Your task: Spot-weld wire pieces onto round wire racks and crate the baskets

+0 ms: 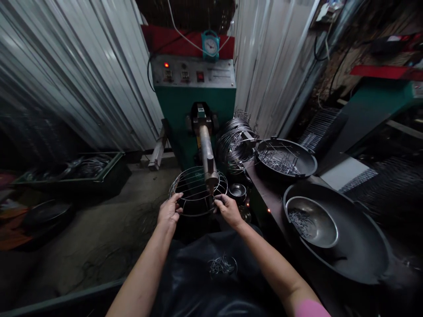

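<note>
A round wire rack (pixel 185 177) with parallel bars sits around the lower end of the spot welding machine's arm (pixel 207 154). My left hand (pixel 170 209) is closed on the rack's left rim, thumb on top. At the right side, close to the welder's tip, my right hand (pixel 228 209) pinches at the rim; whether it also holds a small wire piece is too small to tell. On the dark apron (pixel 198 264) over my lap lies a little heap of bent wire pieces (pixel 222 265).
To the right stand a black pan of wire parts (pixel 280 165) and a larger pan (pixel 360 246) holding a metal bowl (pixel 325 224). Wire rings (pixel 236 143) are stacked beside the green machine (pixel 168 103). A green bin (pixel 112 171) stands on the left floor.
</note>
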Demonstrator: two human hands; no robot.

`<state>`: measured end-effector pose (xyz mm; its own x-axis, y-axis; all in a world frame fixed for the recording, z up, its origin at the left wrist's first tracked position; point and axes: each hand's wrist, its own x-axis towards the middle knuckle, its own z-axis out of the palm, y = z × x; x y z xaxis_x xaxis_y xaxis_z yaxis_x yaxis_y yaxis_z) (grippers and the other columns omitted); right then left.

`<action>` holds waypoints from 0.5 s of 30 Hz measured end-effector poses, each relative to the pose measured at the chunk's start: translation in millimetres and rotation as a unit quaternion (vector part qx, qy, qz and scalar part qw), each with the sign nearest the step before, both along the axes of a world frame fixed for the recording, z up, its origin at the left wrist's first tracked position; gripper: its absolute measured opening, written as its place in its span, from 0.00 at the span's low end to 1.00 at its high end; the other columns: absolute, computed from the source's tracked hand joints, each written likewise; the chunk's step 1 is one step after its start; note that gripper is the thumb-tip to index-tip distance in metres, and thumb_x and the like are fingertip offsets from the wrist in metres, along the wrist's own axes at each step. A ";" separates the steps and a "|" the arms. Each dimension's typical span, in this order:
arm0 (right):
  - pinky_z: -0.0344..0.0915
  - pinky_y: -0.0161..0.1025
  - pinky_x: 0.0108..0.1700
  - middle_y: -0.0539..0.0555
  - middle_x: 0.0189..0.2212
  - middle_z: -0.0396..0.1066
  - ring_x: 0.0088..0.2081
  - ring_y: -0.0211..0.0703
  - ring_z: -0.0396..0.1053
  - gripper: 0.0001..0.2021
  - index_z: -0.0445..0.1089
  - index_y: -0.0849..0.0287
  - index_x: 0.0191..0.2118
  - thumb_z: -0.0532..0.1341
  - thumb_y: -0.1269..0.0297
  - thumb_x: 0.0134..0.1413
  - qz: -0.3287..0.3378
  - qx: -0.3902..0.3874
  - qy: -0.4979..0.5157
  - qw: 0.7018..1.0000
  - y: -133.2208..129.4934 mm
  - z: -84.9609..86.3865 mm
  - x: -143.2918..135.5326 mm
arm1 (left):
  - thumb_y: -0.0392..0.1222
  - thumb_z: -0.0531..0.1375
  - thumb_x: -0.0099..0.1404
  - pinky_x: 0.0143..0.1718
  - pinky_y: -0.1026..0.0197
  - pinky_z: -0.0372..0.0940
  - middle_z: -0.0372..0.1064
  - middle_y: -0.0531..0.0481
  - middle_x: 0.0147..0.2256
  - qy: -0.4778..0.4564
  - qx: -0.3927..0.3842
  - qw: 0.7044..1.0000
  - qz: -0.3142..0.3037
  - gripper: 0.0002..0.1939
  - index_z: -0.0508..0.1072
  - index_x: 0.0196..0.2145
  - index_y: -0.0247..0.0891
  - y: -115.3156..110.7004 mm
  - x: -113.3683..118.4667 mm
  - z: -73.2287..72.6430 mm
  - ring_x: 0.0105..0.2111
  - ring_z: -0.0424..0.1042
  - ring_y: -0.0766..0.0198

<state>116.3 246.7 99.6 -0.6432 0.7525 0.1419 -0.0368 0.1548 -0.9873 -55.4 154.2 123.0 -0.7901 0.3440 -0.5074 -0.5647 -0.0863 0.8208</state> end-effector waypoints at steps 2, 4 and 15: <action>0.62 0.31 0.22 0.48 0.23 0.69 0.19 0.34 0.66 0.07 0.66 0.59 0.32 0.56 0.61 0.50 -0.001 0.000 0.001 1.000 1.2 -0.9 -0.5 | 0.37 0.66 0.30 0.13 0.69 0.43 0.49 0.63 0.15 0.004 -0.008 1.000 0.007 0.20 0.58 0.20 0.38 0.6 0.5 -0.5 0.15 0.47 0.76; 0.63 0.31 0.22 0.48 0.23 0.70 0.19 0.34 0.66 0.08 0.66 0.59 0.31 0.56 0.60 0.50 -0.002 0.006 0.003 1.000 2.7 -1.6 -1.8 | 0.38 0.66 0.32 0.13 0.69 0.43 0.49 0.63 0.15 0.012 -0.014 1.000 0.011 0.19 0.59 0.19 0.38 1.5 0.9 -2.6 0.14 0.48 0.76; 0.66 0.35 0.34 0.52 0.31 0.72 0.29 0.39 0.69 0.12 0.69 0.60 0.40 0.57 0.61 0.51 -0.051 0.101 -0.097 0.989 -3.8 -13.4 61.5 | 0.50 0.65 0.46 0.20 0.64 0.59 0.60 0.56 0.23 -0.052 0.026 0.997 -0.060 0.17 0.64 0.27 0.37 -23.2 2.5 -13.4 0.19 0.61 0.70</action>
<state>177.8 242.9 86.2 -0.5958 0.7834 0.1768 0.1757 0.3420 -0.9231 -52.9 131.0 109.5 -0.6857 0.4599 -0.5642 -0.6558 -0.0539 0.7530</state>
